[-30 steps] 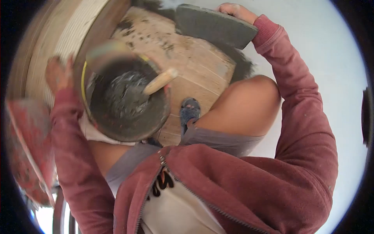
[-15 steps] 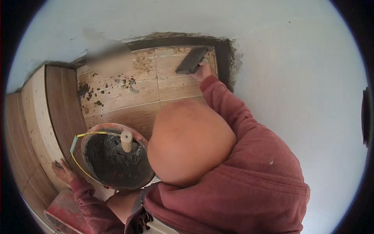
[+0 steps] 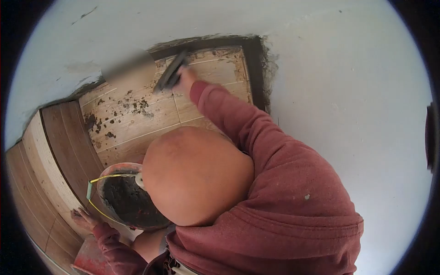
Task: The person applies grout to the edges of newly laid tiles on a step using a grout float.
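Observation:
My right hand grips the handle of a dark plastering float and holds it, tilted, over the wood-look tiles near the dark mortar strip along the wall. Motion blurs this hand slightly. My left hand rests with its fingers stretched out on the ribbed edge of the tiled step. Close to it stands a bucket with dark wet mortar inside and a yellow handle. A large rounded patch of bare skin covers part of the bucket and most of a pale handle in it.
Dark mortar spots lie scattered on the tiled floor. Pale walls close off the back and right. A red container stands at the lower left, beside my left sleeve. A blurred patch hides part of the back wall edge.
My right hand has swept the float left, away from the right corner. The view has shifted, and the rounded bare skin now covers more of the bucket. My left hand stays on the step.

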`<state>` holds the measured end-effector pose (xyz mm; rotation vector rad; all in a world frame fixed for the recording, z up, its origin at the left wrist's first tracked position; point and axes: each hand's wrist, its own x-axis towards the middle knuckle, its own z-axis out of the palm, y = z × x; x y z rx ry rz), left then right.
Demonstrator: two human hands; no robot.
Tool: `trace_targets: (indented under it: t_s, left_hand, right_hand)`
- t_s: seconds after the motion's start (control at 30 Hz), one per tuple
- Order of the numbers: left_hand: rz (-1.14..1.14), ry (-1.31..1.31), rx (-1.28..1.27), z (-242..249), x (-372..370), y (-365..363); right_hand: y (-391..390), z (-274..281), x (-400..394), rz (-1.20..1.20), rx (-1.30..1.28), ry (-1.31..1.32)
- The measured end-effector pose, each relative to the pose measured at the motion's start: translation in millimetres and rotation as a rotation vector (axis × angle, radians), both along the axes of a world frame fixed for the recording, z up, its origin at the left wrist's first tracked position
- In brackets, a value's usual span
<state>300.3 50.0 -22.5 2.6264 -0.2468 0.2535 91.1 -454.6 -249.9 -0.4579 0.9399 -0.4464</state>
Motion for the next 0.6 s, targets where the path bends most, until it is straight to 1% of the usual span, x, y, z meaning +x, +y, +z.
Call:
trace_targets:
  t_s: [0.03,0.1,0.17,0.2,0.27,0.3,0.37,0.43,0.47,0.5,0.57,0.6]
  left_hand:
    - [-0.021,-0.058,0.103,-2.0,3.9,7.3]
    - [-0.02,-0.033,0.082,-0.6,2.5,7.3]
    - [-0.016,-0.005,0.061,3.4,1.1,1.7]
    - [-0.007,-0.006,0.069,5.5,-1.2,-3.7]
    - [0.003,-0.007,0.077,7.7,-1.2,-3.4]
    - [-0.016,-0.014,0.118,6.8,0.9,-0.3]
    - [-0.037,-0.011,0.154,0.4,4.0,7.9]
    - [-0.021,0.002,0.01,-7.5,8.0,14.5]
    - [-0.03,-0.002,0.007,-6.2,6.7,9.4]
    - [-0.028,0.003,0.014,-2.9,3.4,3.5]
    - [-0.021,0.008,0.032,1.0,3.3,5.8]
    - [-0.017,0.001,0.092,-1.2,6.7,8.8]
  right_hand:
    - [23.5,24.6,6.1,0.026,0.177,0.0]
    - [32.7,23.6,-13.3,-0.135,0.094,0.005]
    - [7.4,28.6,-42.1,-0.329,0.081,-0.006]
    - [-8.1,33.6,-53.7,-0.393,0.087,-0.021]
    - [-36.0,44.2,-65.7,-0.444,0.065,0.045]
    - [-40.5,49.3,-57.1,-0.444,0.062,0.044]
    - [-42.1,54.4,-30.8,-0.462,0.051,0.19]
    - [-23.3,17.1,-13.7,-0.289,-0.023,0.163]
    - [-7.2,3.1,-6.2,-0.186,-0.044,0.133]
    - [5.1,1.7,-7.8,-0.13,-0.061,0.119]
    - [8.3,-6.4,-31.0,-0.149,-0.165,0.145]
    - [-2.0,21.0,-46.5,-0.333,0.009,0.09]
